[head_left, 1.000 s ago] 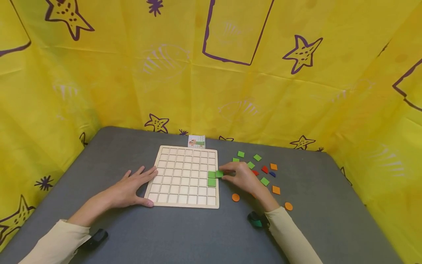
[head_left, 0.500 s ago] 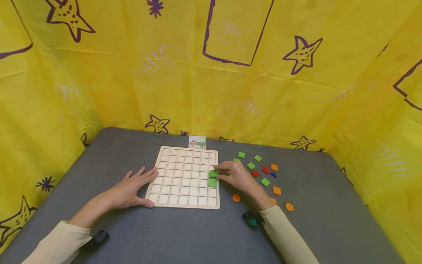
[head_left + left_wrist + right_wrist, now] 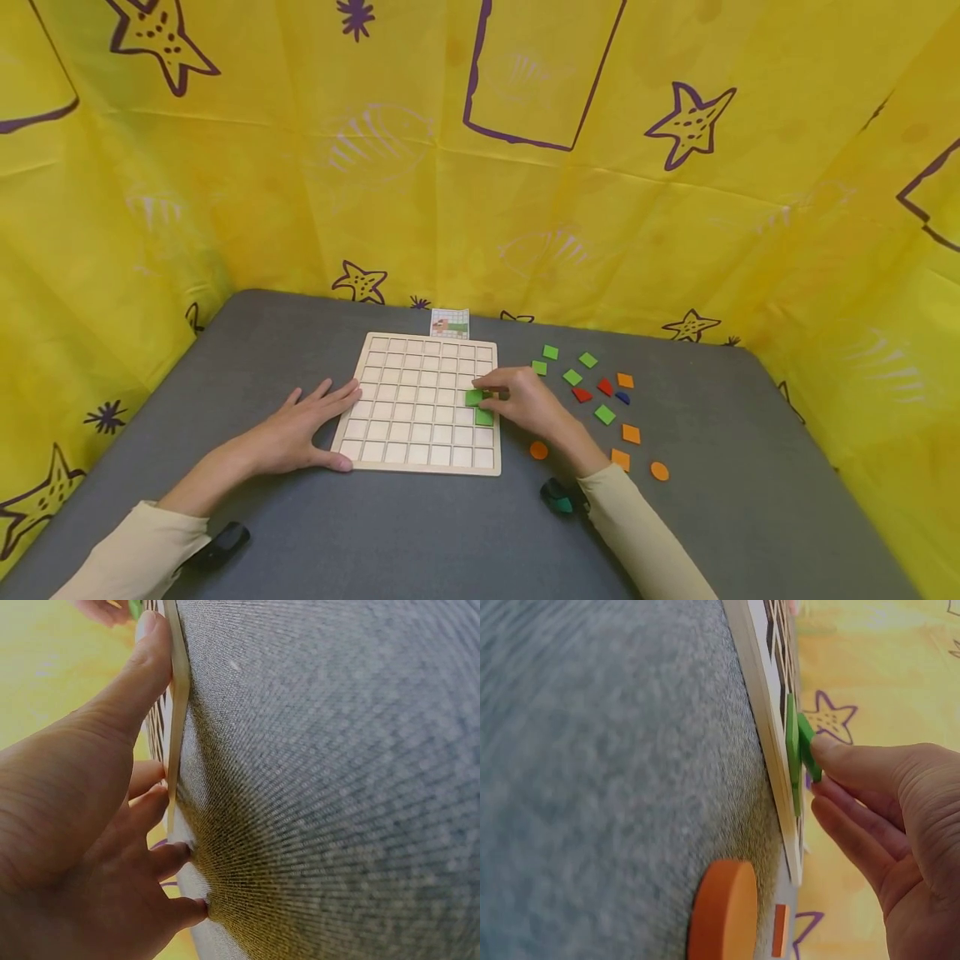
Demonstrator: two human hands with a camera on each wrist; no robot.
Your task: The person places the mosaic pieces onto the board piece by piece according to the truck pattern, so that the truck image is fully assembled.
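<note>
A pale wooden grid board (image 3: 408,408) lies on the grey table. My right hand (image 3: 528,404) pinches a green square tile (image 3: 474,397) over the board's right-hand columns. In the right wrist view this tile (image 3: 808,746) is tilted, close above green on the board. Another green tile (image 3: 484,417) sits in a right-column cell; my fingers partly hide the cell above it. My left hand (image 3: 303,429) rests at the board's left edge, fingers spread. In the left wrist view its thumb (image 3: 150,660) touches the board's rim.
A small printed card (image 3: 449,323) lies behind the board. Right of it are scattered several green squares (image 3: 572,377), orange squares (image 3: 631,433), orange discs (image 3: 659,471), red pieces (image 3: 582,394) and a blue piece (image 3: 622,398). A yellow patterned cloth (image 3: 450,208) hangs behind the table.
My right hand has moved left with the green tile, from the board's right edge to over its right-hand columns. The left hand has stayed at the board's left edge.
</note>
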